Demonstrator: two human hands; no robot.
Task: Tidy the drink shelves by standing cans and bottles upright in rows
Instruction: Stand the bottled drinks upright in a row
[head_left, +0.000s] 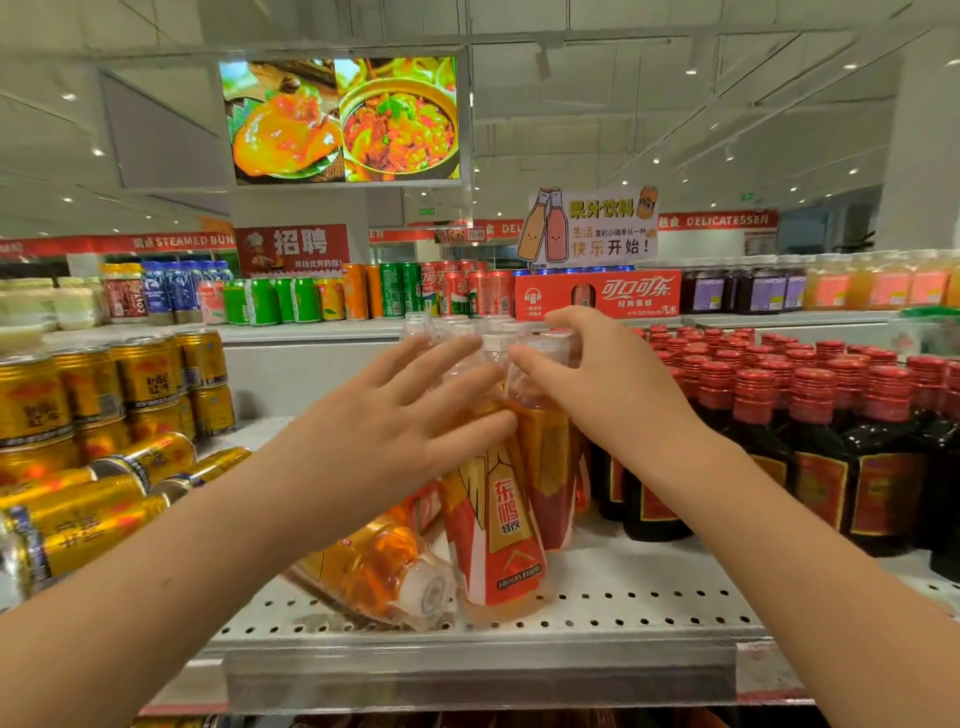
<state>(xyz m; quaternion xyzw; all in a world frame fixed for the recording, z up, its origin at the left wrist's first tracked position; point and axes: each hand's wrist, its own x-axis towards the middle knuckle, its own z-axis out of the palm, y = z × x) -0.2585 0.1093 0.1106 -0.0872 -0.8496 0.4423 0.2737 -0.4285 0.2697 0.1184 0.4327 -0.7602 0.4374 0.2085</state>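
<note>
Hands first: your left hand (395, 415) and your right hand (597, 384) are close together in the middle of the view, both on the orange drinks. I cannot tell if they touch each other.

Your left hand is flat. Its fingers are straight and spread, and they press on the top part of the front bottle (493, 535). That bottle stands on its base near the front edge of the shelf (649, 608).

Your right hand is curled round the clear top of the next bottle (545, 457), with the thumb on one side and the fingers over the other. This bottle stands at 2 o'clock from the front bottle, right against it. More clear caps (418, 325) peek out behind your fingers at 12 o'clock.

One fallen bottle (374, 566) lies on its side at 7 o'clock from the front bottle, just beside it. Its cap points toward you.

At 9 o'clock, gold cans (41, 400) stand stacked two high. Below them, at 8 o'clock, fallen cans (119, 483) lie on their sides in a heap.

At 3 o'clock, dark bottles (815, 457) with red caps stand upright in neat rows, just beside the orange drinks.
</note>
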